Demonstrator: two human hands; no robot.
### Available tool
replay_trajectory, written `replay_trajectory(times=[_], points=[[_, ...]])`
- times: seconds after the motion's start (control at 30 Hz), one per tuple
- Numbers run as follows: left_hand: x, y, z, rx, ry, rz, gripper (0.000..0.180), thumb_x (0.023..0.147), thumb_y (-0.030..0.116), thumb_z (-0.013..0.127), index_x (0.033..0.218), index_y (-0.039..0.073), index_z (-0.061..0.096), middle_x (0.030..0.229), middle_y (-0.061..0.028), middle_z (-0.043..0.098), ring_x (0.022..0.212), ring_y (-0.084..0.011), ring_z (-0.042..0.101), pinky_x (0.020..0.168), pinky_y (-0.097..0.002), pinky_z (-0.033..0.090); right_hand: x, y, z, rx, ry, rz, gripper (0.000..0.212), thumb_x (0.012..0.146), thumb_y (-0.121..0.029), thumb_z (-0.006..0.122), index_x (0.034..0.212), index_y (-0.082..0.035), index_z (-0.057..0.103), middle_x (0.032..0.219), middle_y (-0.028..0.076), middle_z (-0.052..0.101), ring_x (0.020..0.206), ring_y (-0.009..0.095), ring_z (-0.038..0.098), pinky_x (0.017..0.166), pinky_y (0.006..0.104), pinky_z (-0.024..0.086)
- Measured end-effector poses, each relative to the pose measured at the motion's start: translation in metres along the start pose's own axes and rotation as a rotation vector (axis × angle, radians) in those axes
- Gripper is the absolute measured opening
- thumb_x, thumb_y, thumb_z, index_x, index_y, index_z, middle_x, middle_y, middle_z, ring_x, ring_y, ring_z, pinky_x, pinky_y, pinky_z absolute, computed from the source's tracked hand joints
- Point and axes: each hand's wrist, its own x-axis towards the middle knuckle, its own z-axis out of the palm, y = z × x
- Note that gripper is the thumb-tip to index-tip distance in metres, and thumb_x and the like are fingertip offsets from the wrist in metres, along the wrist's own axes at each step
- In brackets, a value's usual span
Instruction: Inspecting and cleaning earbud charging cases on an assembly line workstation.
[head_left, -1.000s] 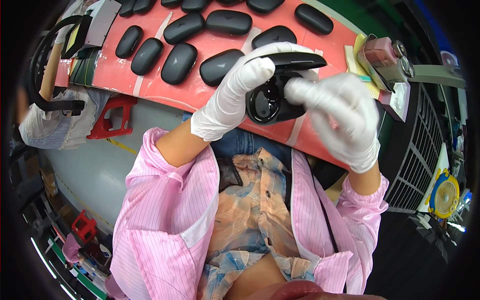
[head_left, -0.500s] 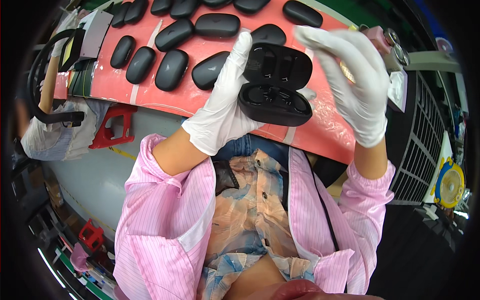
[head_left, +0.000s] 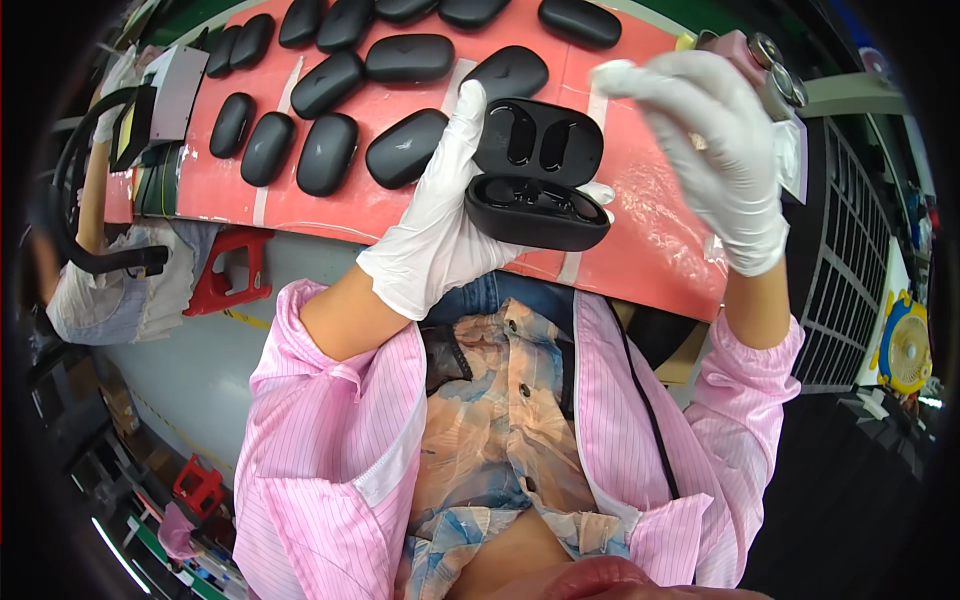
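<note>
My left hand (head_left: 440,230), in a white glove, holds a black earbud charging case (head_left: 540,222) from its left side and underneath. The case's lid (head_left: 541,140) stands open, with two glossy recesses inside it. Dark, shiny shapes sit in the lower half; I cannot make out their details. My right hand (head_left: 715,150), also gloved, is raised to the right of the case, apart from it. Its fingers are bent toward the thumb in a pinch, and the tips are blurred. Whatever may be between them is too small to tell.
Several closed black cases (head_left: 327,153) lie on the red-covered table (head_left: 640,250), left of and beyond my hands. A grey box (head_left: 172,95) stands by a black curved arm (head_left: 75,180) at the left, near another person's sleeve. A yellow-and-blue fan (head_left: 905,345) is far right.
The open case in my left hand has shifted slightly left in view, and its lid faces me more. My right hand stays raised beside it, moved a little. The cases on the table also appear further left.
</note>
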Motion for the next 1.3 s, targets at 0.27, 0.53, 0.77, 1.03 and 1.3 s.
replay_trajectory(times=[0.27, 0.53, 0.77, 1.03, 1.3], points=[[0.007, 0.000, -0.004, 0.073, -0.039, 0.035, 0.070, 0.095, 0.062, 0.042, 0.128, 0.001, 0.047, 0.113, -0.0173, 0.064, 0.091, -0.0339, 0.069, 0.080, -0.0458, 0.061, -0.026, 0.003, 0.009, -0.051, -0.082, 0.011, 0.033, 0.066, 0.003, 0.070, 0.095, -0.012, 0.071, 0.079, 0.005, 0.061, 0.072, 0.025, 0.060, 0.067, 0.0349, 0.048], [0.008, -0.013, 0.000, 0.235, 0.036, 0.053, 0.070, 0.096, 0.063, 0.038, 0.129, 0.002, 0.048, 0.119, -0.0131, 0.061, 0.104, -0.0231, 0.066, 0.087, -0.0375, 0.060, -0.010, -0.004, 0.019, 0.241, -0.394, -0.052, 0.021, 0.076, 0.004, 0.063, 0.094, -0.006, 0.068, 0.085, 0.006, 0.064, 0.081, 0.026, 0.062, 0.071, 0.0342, 0.050], [0.008, -0.002, -0.006, -0.015, -0.022, -0.025, 0.073, 0.092, 0.065, 0.045, 0.127, 0.002, 0.050, 0.113, -0.0175, 0.064, 0.100, -0.0379, 0.067, 0.088, -0.0498, 0.057, -0.051, 0.016, -0.005, 0.673, 0.108, 0.660, 0.020, 0.090, 0.000, 0.062, 0.109, 0.001, 0.068, 0.101, 0.006, 0.067, 0.095, 0.013, 0.062, 0.087, 0.0255, 0.048], [0.013, -0.005, -0.004, -0.017, -0.041, -0.096, 0.076, 0.091, 0.069, 0.042, 0.129, 0.004, 0.051, 0.115, -0.0209, 0.064, 0.099, -0.0370, 0.067, 0.087, -0.0499, 0.058, -0.044, 0.049, -0.044, 0.315, 0.382, 0.588, 0.019, 0.092, -0.005, 0.065, 0.109, -0.001, 0.069, 0.101, 0.003, 0.067, 0.093, 0.009, 0.061, 0.086, 0.0219, 0.047], [-0.024, -0.002, -0.024, 0.053, -0.131, -0.025, 0.088, 0.091, 0.069, 0.042, 0.132, -0.010, 0.048, 0.123, -0.0285, 0.059, 0.108, -0.0377, 0.064, 0.094, -0.0468, 0.053, -0.030, 0.013, -0.016, -0.002, 0.179, 0.238, 0.017, 0.086, 0.001, 0.066, 0.102, -0.002, 0.069, 0.093, 0.006, 0.067, 0.082, 0.013, 0.061, 0.077, 0.0256, 0.048]])
